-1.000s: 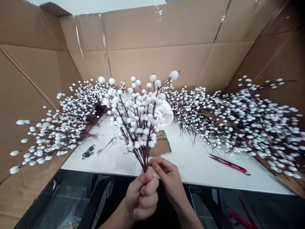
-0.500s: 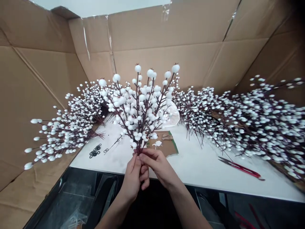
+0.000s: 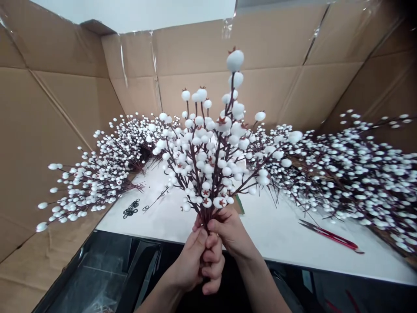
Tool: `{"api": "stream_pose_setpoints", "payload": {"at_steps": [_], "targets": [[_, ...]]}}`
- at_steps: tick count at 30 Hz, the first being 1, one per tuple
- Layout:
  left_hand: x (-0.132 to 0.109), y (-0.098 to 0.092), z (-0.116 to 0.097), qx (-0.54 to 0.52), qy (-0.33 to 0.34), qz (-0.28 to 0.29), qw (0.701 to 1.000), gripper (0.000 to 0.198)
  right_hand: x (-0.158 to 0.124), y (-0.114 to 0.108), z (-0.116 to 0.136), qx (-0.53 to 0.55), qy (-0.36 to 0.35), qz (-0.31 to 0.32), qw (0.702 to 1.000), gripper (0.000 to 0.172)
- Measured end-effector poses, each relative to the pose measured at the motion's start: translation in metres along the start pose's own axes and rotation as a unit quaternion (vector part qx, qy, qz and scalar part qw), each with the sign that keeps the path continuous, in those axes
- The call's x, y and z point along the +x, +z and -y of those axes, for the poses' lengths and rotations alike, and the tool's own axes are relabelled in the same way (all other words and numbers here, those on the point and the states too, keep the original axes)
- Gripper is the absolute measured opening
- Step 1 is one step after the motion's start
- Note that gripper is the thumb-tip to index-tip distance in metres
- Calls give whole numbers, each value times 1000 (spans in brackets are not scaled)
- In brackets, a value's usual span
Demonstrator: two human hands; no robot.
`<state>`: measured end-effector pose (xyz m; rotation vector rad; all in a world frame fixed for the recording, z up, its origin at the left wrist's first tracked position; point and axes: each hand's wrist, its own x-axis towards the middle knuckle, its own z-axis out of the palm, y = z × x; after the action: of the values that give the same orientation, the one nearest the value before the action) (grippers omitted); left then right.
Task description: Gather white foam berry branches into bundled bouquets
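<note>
A bunch of artificial white berry stems (image 3: 202, 161) stands upright in front of me, its brown stems gathered at the bottom. My left hand (image 3: 198, 261) is closed around the lower stems, fingers curled. Just above it, my right hand (image 3: 230, 230) pinches the same stems with thumb and fingers. The two hands touch each other, and the stem ends are hidden inside them. Several small black rings (image 3: 131, 208) lie on the white table to the left, near a single thin twig (image 3: 156, 200).
More white berry stems are heaped on the left (image 3: 94, 182) and on the right (image 3: 345, 169). Red-handled snips (image 3: 332, 236) rest on the white tabletop (image 3: 276, 234) at the right. Cardboard walls (image 3: 195, 56) enclose the table's back and sides.
Both hands and the berry bunch have shifted right and slightly down, closer to me. The bunch has turned, with a tall sprig now rising at its right.
</note>
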<state>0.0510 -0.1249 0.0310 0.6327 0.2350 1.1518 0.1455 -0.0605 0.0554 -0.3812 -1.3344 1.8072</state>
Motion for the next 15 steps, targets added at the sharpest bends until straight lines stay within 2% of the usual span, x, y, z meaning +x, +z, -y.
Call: {"api": "stream_pose_setpoints", "payload": {"at_steps": [3,8,11,15], "targets": [[-2,5,1,-41,-17,23,999,36,-2,3,-3,19,-4,-17,1000,29],[-7,4,1,-99,-60,64,991,33,-4,4,-5,4,24,8,1000,42],[-8,-2,1,-125,-76,78,986,31,-6,0,-5,-10,44,37,998,39],[-9,-7,-2,-106,-84,63,989,30,-6,-3,1,-23,62,95,993,37]]}}
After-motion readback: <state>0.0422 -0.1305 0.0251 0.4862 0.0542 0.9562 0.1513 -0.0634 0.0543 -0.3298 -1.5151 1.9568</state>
